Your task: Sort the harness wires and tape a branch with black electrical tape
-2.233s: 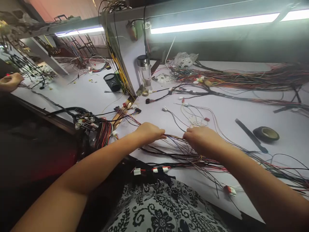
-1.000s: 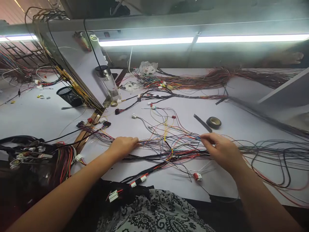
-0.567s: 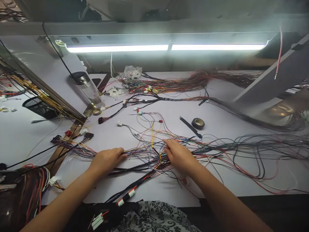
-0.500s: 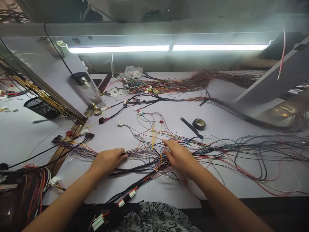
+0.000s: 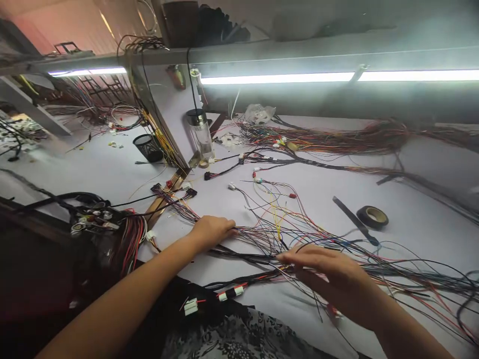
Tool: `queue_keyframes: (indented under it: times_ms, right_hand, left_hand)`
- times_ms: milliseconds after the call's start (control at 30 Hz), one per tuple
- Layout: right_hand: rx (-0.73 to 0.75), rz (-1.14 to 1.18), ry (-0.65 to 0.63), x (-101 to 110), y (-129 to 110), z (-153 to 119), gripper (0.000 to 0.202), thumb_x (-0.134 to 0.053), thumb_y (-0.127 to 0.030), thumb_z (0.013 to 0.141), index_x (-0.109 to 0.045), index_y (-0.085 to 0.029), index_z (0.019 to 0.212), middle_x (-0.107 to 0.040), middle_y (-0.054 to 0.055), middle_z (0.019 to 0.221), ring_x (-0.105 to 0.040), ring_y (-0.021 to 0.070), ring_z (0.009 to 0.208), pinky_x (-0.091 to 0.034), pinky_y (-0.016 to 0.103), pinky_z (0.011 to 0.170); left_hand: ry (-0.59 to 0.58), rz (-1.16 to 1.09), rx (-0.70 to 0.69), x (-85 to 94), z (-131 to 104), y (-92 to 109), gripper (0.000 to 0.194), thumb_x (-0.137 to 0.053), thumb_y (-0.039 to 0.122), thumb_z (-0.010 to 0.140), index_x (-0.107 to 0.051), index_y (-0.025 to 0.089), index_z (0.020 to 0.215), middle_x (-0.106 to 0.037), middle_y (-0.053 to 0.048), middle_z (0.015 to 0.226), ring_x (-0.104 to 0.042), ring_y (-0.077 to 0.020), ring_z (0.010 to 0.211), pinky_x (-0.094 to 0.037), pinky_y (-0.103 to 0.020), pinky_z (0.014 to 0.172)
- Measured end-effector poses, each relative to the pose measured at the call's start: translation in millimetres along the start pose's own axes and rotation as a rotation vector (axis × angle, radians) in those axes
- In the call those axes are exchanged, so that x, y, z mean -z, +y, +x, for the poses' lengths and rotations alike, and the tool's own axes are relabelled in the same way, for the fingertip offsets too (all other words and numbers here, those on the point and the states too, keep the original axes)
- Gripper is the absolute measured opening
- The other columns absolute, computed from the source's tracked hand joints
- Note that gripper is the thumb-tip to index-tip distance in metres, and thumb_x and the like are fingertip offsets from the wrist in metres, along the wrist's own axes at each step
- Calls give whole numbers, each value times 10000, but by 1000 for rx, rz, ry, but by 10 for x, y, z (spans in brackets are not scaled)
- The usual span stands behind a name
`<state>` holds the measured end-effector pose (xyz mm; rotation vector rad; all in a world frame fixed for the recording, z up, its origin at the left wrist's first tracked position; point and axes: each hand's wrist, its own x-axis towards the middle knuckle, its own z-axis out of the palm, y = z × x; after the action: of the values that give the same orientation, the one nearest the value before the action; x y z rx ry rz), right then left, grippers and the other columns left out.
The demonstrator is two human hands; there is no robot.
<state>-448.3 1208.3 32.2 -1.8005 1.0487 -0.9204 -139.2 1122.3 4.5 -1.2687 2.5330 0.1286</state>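
Observation:
A loose harness of thin, many-coloured wires runs across the white table in front of me. My left hand is closed on this wire bundle, palm down, towards its left end. Black connectors end the branches beyond that hand. My right hand lies over the middle of the harness with its fingers stretched out, the tips at the black-wrapped branch. Yellow wires stand up just beyond those fingertips. White connectors hang on a lower branch near my lap.
A roll of black tape and a dark flat strip lie to the right. Behind is another long wire harness. A glass bottle stands by the divider, with a mesh cup left of it.
My view has swung left, so the scene appears shifted right. My right hand has come lower over the harness, its fingers straighter. The left hand stays on the wires.

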Motion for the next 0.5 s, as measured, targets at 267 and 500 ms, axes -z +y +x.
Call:
queue_keyframes:
  times_ms: [267, 500]
  right_hand:
    - [-334, 111, 446, 189, 119, 338, 486, -706, -441, 753, -616, -237, 1186, -669, 83, 1124, -663, 210, 851, -576, 321, 669]
    - [-597, -105, 345, 196, 502, 453, 398, -692, -472, 698, -662, -172, 959, -708, 66, 798, -671, 219, 715, -523, 322, 622]
  left_hand:
    - [140, -84, -80, 53, -91, -37, 394, -455, 472, 917, -502, 273, 1253, -663, -44, 993, -622, -227, 936, -421, -330, 769]
    - [120, -328, -119, 174, -7, -168, 273, -429, 280, 919, -648, 203, 1061, -661, -52, 1060, -597, -188, 1001, -420, -294, 872]
